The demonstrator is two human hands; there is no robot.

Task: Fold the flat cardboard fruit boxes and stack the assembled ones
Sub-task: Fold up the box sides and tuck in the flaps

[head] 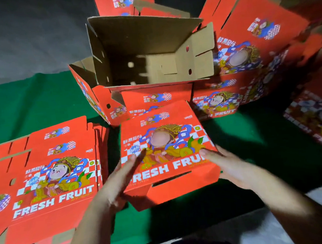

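You are mid-fold on one red fruit box (168, 152), which sits on the green cloth (37, 97) just right of the flat stack (43, 171). Your left hand (118, 178) and right hand (228, 166) press flat against its opposite sides, fingers spread open, gripping nothing. The printed panel faces up, tilted toward you, long axis running left to right. Next, probably tuck the near flap (178, 190) and square it.

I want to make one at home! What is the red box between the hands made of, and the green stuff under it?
The red box looks like corrugated cardboard: printed red and slightly shiny outside, while the open box behind shows plain brown inside. The green cover looks like soft matte cloth, maybe felt; I can't tell exactly.
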